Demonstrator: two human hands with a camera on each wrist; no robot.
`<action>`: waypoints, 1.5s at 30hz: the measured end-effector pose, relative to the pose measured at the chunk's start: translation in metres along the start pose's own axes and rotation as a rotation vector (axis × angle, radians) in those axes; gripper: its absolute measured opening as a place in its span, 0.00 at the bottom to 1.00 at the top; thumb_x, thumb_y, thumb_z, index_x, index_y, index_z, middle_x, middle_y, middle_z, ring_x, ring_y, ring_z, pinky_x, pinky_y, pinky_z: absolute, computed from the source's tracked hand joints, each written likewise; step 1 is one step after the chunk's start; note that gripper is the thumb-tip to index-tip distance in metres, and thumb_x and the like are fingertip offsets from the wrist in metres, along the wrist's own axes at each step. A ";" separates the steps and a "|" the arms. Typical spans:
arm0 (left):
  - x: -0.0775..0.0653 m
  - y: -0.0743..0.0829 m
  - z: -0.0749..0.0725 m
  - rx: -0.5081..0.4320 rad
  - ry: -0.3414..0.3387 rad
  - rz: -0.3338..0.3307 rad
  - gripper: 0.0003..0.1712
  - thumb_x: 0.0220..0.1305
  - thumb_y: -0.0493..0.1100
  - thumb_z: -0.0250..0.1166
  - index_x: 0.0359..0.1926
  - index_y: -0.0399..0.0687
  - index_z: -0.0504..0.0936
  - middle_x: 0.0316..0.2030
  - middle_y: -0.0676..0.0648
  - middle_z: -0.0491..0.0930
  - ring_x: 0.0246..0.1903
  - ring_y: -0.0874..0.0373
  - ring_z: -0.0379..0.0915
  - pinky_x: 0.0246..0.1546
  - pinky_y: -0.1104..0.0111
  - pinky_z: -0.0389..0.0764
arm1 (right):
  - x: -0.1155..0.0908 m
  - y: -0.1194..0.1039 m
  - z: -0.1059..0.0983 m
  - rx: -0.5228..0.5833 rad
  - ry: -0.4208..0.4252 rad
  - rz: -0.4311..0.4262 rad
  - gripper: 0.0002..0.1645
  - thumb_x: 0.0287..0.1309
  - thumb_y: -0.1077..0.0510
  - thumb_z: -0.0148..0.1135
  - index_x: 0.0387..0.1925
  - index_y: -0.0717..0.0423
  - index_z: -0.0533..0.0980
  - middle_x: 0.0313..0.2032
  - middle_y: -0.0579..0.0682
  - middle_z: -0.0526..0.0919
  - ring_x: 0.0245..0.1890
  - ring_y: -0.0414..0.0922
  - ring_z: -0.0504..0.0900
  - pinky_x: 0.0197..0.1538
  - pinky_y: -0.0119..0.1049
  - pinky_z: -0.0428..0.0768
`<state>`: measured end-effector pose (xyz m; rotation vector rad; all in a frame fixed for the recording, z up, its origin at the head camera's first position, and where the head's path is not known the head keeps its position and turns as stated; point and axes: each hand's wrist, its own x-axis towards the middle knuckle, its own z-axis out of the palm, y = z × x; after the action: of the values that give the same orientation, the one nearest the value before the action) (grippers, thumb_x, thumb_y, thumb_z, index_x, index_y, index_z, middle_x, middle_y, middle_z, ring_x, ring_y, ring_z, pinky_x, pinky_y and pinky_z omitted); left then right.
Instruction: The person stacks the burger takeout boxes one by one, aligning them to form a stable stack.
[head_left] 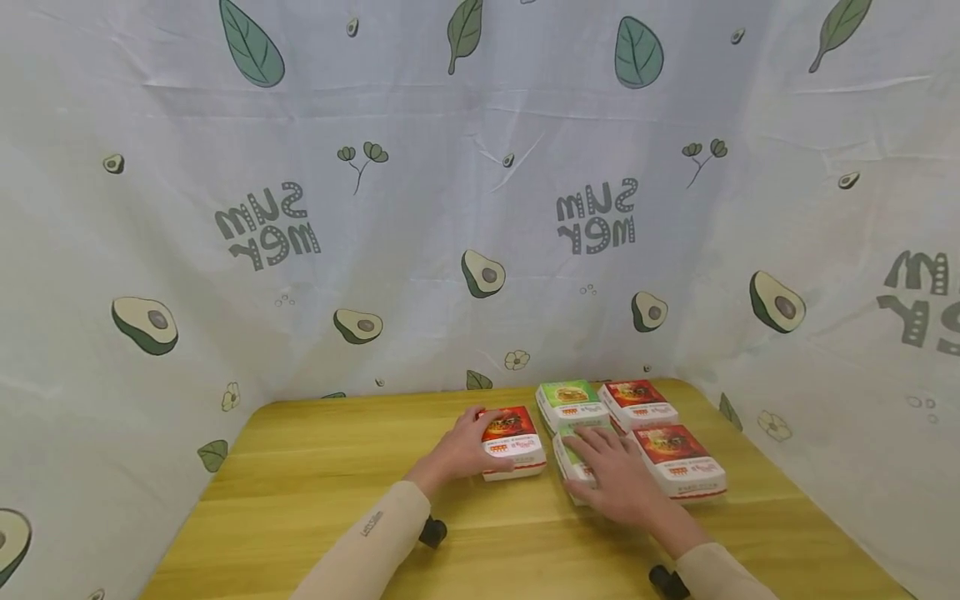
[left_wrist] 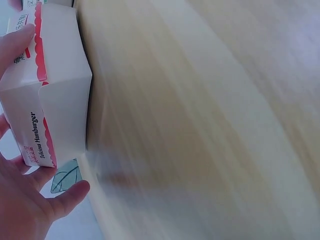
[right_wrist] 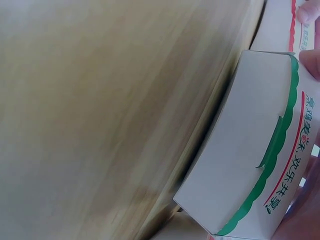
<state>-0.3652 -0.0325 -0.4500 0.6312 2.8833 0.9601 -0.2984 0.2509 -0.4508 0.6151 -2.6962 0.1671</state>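
Note:
In the head view my left hand (head_left: 459, 452) grips a white hamburger box with a red top (head_left: 517, 447), its thumb along the near side and its fingers over the far left edge. The left wrist view shows this hamburger box (left_wrist: 65, 55) lying on the wood, with the thumb on its printed side. My right hand (head_left: 621, 477) holds a green-topped hamburger box (head_left: 567, 468), fingers spread over the top and thumb at the near left corner. In the right wrist view the green-edged box (right_wrist: 240, 145) stands on the table; the palm is mostly out of frame.
Behind the right hand stands another green-topped box (head_left: 572, 403), beside a red-topped box (head_left: 640, 403). A second red-topped box (head_left: 678, 462) sits right of that hand. Wooden table (head_left: 330, 450) extends to the left. Printed white cloth (head_left: 420, 250) hangs behind and at both sides.

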 end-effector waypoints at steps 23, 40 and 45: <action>-0.019 -0.031 -0.023 -0.035 -0.008 -0.002 0.53 0.48 0.67 0.76 0.74 0.67 0.64 0.72 0.45 0.57 0.65 0.45 0.61 0.60 0.44 0.72 | -0.001 -0.001 -0.002 0.005 -0.060 0.038 0.40 0.59 0.33 0.65 0.68 0.43 0.71 0.69 0.54 0.70 0.69 0.59 0.66 0.62 0.72 0.63; -0.027 -0.043 -0.032 -0.051 -0.020 -0.005 0.52 0.48 0.66 0.77 0.73 0.68 0.65 0.71 0.44 0.58 0.65 0.45 0.61 0.61 0.42 0.70 | -0.001 0.002 -0.005 0.016 -0.112 0.033 0.44 0.57 0.32 0.65 0.71 0.42 0.69 0.72 0.53 0.67 0.71 0.61 0.64 0.64 0.74 0.60; -0.029 -0.045 -0.034 -0.036 -0.017 0.001 0.52 0.47 0.66 0.77 0.73 0.69 0.65 0.71 0.45 0.58 0.65 0.45 0.62 0.60 0.42 0.70 | -0.002 0.003 -0.005 0.022 -0.108 0.032 0.44 0.57 0.32 0.65 0.71 0.42 0.68 0.72 0.53 0.67 0.71 0.61 0.63 0.64 0.74 0.60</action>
<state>-0.3609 -0.0958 -0.4509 0.6347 2.8444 0.9995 -0.2960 0.2553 -0.4469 0.6044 -2.8124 0.1763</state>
